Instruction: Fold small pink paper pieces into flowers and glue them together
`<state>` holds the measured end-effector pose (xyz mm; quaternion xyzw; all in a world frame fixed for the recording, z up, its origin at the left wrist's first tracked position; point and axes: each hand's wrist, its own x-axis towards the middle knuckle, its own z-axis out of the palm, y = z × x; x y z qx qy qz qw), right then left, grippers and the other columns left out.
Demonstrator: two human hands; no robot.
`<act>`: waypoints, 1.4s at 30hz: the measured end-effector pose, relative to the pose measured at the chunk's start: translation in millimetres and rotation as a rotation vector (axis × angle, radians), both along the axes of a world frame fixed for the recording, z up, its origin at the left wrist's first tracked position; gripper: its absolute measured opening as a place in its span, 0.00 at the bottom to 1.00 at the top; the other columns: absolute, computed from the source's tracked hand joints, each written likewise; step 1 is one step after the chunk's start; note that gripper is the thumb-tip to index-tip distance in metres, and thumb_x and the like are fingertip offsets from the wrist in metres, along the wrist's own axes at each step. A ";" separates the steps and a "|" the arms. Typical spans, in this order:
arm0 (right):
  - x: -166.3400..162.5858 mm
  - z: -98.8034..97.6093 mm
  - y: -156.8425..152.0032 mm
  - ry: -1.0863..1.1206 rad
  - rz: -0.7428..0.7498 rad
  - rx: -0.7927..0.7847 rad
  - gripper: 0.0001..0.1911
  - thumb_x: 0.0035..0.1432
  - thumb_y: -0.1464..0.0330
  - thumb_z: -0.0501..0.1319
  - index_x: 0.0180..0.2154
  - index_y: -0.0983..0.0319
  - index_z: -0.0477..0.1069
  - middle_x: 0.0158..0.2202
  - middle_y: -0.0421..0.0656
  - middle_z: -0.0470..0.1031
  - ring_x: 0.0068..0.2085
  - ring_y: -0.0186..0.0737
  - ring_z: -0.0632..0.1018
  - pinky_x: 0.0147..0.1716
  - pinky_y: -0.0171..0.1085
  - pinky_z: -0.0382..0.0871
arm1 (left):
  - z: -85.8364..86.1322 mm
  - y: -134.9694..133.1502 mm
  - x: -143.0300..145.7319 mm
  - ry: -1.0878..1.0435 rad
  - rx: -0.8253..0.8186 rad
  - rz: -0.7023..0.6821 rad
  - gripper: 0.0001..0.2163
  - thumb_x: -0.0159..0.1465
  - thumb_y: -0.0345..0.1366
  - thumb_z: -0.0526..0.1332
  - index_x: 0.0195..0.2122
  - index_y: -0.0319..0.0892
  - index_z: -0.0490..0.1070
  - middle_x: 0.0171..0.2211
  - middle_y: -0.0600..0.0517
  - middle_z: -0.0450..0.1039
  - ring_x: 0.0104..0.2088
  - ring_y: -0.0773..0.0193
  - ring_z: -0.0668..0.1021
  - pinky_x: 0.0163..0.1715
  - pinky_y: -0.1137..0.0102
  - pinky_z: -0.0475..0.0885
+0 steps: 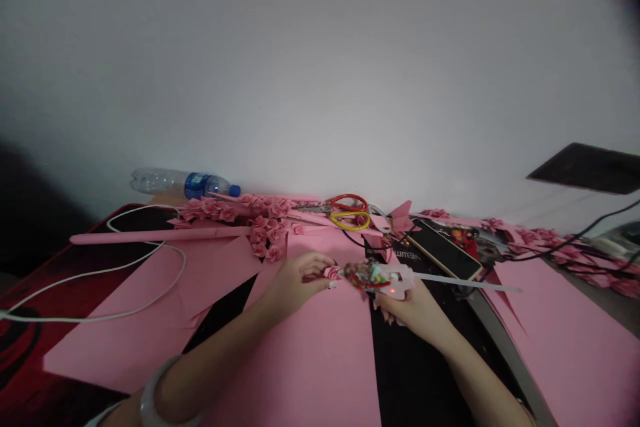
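Note:
Between the thumb and fingers of my left hand (297, 279) is a small pink paper rose (332, 272). My right hand (413, 310) is wrapped round the handle of a pink hot glue gun (395, 280), whose body is covered with colourful decorations and shows a small orange light. A long pale glue stick (467, 281) sticks out of its back end to the right. The nozzle points left and is close to the rose; whether they touch I cannot tell. Under both hands lies a large sheet of pink paper (310, 347).
Behind my hands lie scissors (350, 212) with red and yellow handles, bunches of pink paper roses (267, 230) and a rolled pink paper tube (150, 235). A plastic bottle (185, 183) rests by the wall. A phone (445, 250), cables (150, 253) and more pink sheets (565, 327) surround them.

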<state>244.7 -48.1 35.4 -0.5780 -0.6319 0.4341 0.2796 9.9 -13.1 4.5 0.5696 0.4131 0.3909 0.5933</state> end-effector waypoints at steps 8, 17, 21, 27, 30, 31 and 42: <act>-0.1 0.5 -0.7 -0.046 0.055 0.113 0.03 0.54 0.73 0.58 0.30 0.61 0.69 0.19 0.35 0.66 0.18 0.31 0.68 0.17 0.29 0.62 | 0.2 -1.7 -0.9 0.034 0.074 0.002 0.08 0.55 0.32 0.65 0.37 0.42 0.76 0.37 0.50 0.81 0.40 0.59 0.81 0.42 0.67 0.76; 0.2 -1.9 -2.2 -0.106 0.039 0.149 0.04 0.53 0.71 0.59 0.26 0.61 0.67 0.19 0.36 0.65 0.19 0.32 0.66 0.18 0.30 0.61 | 4.0 -2.8 -1.6 0.066 0.078 -0.003 0.06 0.56 0.34 0.64 0.35 0.44 0.75 0.36 0.51 0.81 0.40 0.59 0.81 0.42 0.67 0.76; -2.0 1.8 -2.6 -0.134 0.056 0.219 0.07 0.55 0.70 0.59 0.24 0.60 0.66 0.19 0.37 0.65 0.19 0.33 0.66 0.17 0.30 0.59 | 5.7 -3.6 -1.7 0.081 0.068 0.000 0.06 0.56 0.34 0.64 0.35 0.44 0.75 0.36 0.51 0.81 0.40 0.58 0.81 0.43 0.66 0.76; -3.3 0.9 -2.0 -0.106 0.048 0.212 0.06 0.54 0.70 0.59 0.26 0.60 0.70 0.18 0.37 0.66 0.19 0.33 0.65 0.17 0.30 0.58 | 4.8 -3.1 -2.5 0.074 0.076 0.010 0.06 0.56 0.34 0.65 0.36 0.42 0.75 0.37 0.49 0.81 0.41 0.55 0.81 0.42 0.66 0.75; -3.7 0.1 -1.0 -0.051 0.030 0.175 0.04 0.53 0.70 0.60 0.30 0.61 0.73 0.22 0.38 0.70 0.21 0.33 0.66 0.18 0.30 0.60 | 5.3 -2.5 -2.7 0.080 0.065 0.015 0.07 0.56 0.35 0.65 0.36 0.43 0.76 0.37 0.50 0.81 0.41 0.56 0.81 0.43 0.66 0.75; -4.1 0.6 -0.7 -0.038 0.024 0.167 0.04 0.53 0.70 0.60 0.31 0.62 0.74 0.23 0.39 0.70 0.22 0.33 0.66 0.19 0.31 0.61 | 5.8 -2.3 -2.6 0.079 0.061 0.017 0.07 0.55 0.35 0.65 0.36 0.43 0.75 0.37 0.51 0.81 0.41 0.56 0.81 0.43 0.66 0.76; -8.6 5.4 1.7 -0.038 0.044 0.179 0.09 0.54 0.69 0.61 0.37 0.62 0.78 0.24 0.41 0.75 0.25 0.38 0.72 0.22 0.32 0.65 | 6.9 -2.4 -1.0 0.050 0.054 0.003 0.06 0.56 0.34 0.65 0.35 0.43 0.76 0.37 0.49 0.82 0.41 0.57 0.81 0.43 0.66 0.76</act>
